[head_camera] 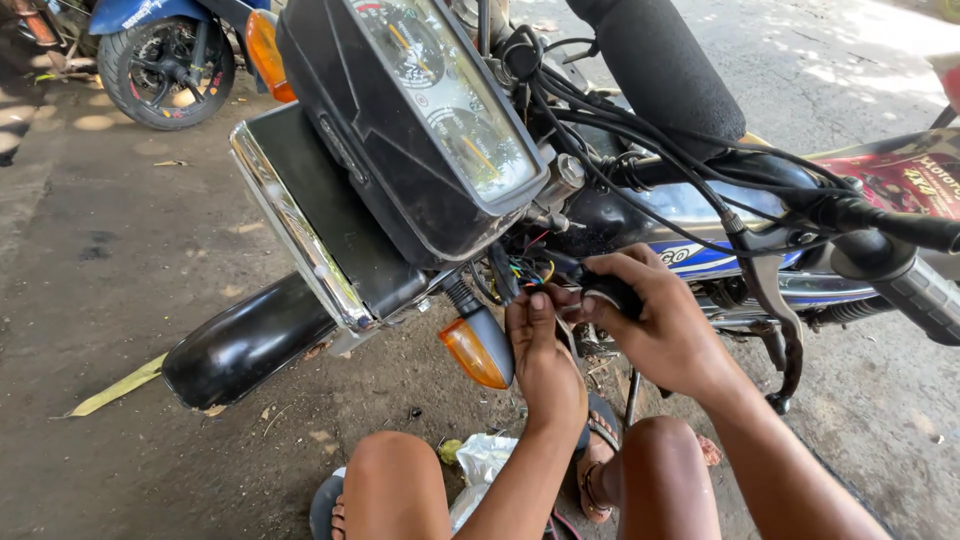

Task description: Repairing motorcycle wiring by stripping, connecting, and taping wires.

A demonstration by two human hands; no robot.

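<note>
Wiring (528,270), thin and multicoloured, hangs under the motorcycle's instrument cluster (440,110). Left hand (545,355) pinches strands; right hand (655,325) is closed around a black connector (610,290). Looks light, limp and easily damaged; better held by the connector body than by the strands.

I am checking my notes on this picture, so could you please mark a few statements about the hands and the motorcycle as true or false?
1. Both hands work at the coloured wires under the instrument cluster. True.
2. The right hand holds a small black part. True.
3. The orange turn signal lies loose on the ground. False: it sits on its stalk beside the left hand.
4. The person wears gloves. False: both hands are bare.
</note>
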